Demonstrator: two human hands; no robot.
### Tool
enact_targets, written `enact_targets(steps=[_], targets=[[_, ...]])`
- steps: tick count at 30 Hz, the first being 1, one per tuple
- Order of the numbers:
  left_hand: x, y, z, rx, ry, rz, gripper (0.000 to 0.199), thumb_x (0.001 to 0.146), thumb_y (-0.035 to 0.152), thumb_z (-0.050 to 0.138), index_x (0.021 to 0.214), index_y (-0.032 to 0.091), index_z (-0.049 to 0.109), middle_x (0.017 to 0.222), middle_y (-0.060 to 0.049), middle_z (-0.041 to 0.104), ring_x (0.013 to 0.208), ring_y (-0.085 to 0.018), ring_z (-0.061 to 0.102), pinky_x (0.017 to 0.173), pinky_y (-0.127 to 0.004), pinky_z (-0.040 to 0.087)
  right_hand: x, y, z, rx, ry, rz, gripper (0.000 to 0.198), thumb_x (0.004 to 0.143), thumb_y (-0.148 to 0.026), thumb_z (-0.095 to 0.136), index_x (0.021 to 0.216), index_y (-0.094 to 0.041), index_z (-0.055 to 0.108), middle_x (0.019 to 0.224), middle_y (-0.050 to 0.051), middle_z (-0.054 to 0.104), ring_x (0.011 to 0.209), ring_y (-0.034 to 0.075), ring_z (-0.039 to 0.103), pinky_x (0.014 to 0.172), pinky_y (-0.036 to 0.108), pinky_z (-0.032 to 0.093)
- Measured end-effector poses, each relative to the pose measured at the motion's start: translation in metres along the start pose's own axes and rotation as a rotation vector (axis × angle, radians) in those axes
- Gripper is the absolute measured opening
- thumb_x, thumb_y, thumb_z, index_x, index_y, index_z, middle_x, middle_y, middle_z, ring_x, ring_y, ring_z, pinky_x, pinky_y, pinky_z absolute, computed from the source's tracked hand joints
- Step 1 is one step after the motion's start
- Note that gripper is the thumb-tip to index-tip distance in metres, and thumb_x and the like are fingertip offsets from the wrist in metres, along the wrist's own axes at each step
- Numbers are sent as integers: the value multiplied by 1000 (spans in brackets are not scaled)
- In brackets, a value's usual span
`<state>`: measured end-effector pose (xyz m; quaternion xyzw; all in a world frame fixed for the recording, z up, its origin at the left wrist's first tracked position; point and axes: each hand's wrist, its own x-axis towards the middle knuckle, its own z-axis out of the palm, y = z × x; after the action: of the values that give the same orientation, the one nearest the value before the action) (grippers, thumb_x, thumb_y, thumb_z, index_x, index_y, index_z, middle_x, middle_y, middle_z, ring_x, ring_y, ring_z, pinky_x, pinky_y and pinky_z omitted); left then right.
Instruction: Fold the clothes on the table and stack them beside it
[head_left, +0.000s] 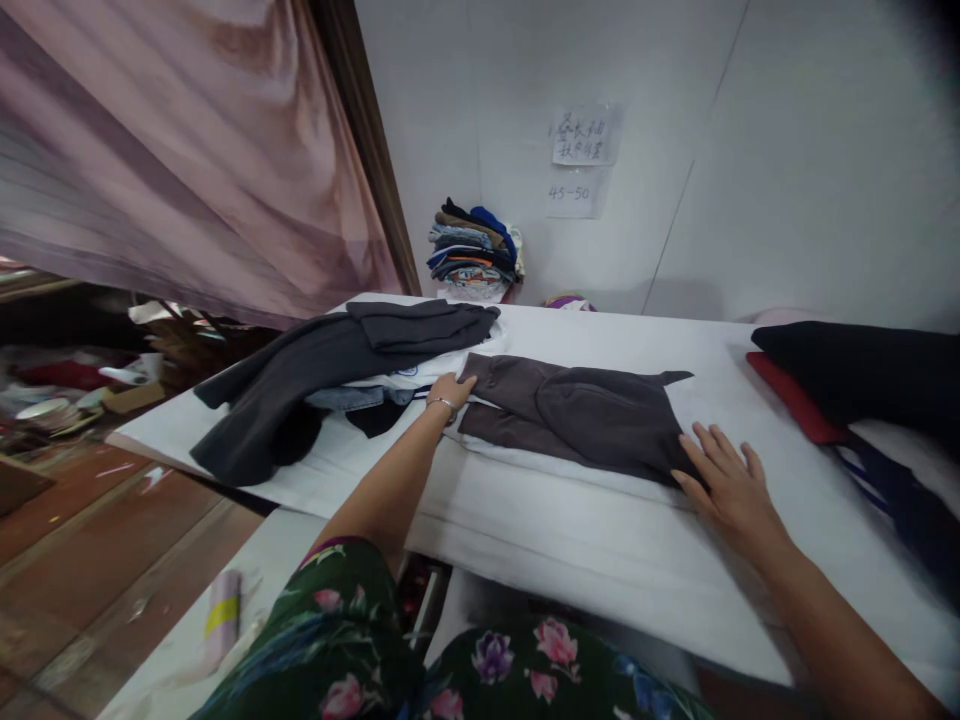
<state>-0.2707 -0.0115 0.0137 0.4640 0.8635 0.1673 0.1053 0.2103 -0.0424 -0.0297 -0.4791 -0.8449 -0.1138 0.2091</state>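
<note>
A folded dark brown garment lies lengthwise on the white table, with a slit between two layers at its left end. At that left end, my left hand grips the edge with its thumb on the cloth; some of its fingers are hidden. My right hand is spread open at the right end, its fingertips touching the edge of the cloth. A small dark corner sticks out at the garment's far right. White cloth shows along its near side.
Dark grey clothing is heaped at left over white and denim pieces. More clothes, black and red, lie at right. A folded stack stands by the wall under paper signs. A pink curtain hangs at left.
</note>
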Motion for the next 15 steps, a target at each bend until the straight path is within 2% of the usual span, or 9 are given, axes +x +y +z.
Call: enact_targets(steps=[5, 8, 9, 11, 13, 15], targets=[[3, 4, 4, -34, -10, -34, 70, 81, 65, 47, 122, 9, 53, 129, -20, 57, 117, -30, 56, 91, -33, 44, 6, -15, 14, 102, -193, 35, 55, 89, -53, 37, 133, -23, 52, 145, 11, 43, 136, 32, 34, 108, 57, 25], [4, 3, 4, -90, -16, -55, 67, 78, 63, 54, 121, 12, 54, 127, -18, 60, 115, -30, 58, 91, -33, 45, 11, 4, 9, 289, -166, 132, 54, 89, -54, 39, 131, -24, 54, 144, 8, 45, 135, 29, 37, 110, 52, 27], [5, 2, 4, -105, -15, -64, 66, 77, 63, 56, 120, 13, 54, 126, -18, 60, 115, -30, 58, 91, -34, 45, 15, 14, 4, 346, -122, 220, 54, 89, -55, 40, 129, -23, 56, 142, 8, 48, 132, 28, 41, 109, 48, 31], [9, 1, 5, -132, -14, -75, 66, 75, 62, 59, 119, 12, 54, 125, -18, 61, 113, -30, 59, 91, -34, 46, 25, 38, -7, 426, -66, 499, 55, 87, -55, 44, 126, -19, 59, 134, 12, 55, 121, 29, 52, 101, 43, 41], [13, 0, 6, -156, -13, -85, 67, 73, 61, 61, 118, 11, 55, 124, -18, 61, 112, -30, 59, 90, -34, 46, 38, 59, -16, 500, -132, 799, 55, 86, -52, 46, 122, -13, 59, 119, 16, 64, 103, 28, 63, 86, 40, 50], [16, 1, 5, -174, 29, -97, 65, 72, 60, 64, 114, 11, 59, 120, -17, 64, 107, -30, 62, 87, -34, 48, 50, 71, -19, 576, -248, 959, 51, 86, -49, 47, 115, -9, 62, 102, 17, 69, 85, 25, 67, 69, 36, 53]])
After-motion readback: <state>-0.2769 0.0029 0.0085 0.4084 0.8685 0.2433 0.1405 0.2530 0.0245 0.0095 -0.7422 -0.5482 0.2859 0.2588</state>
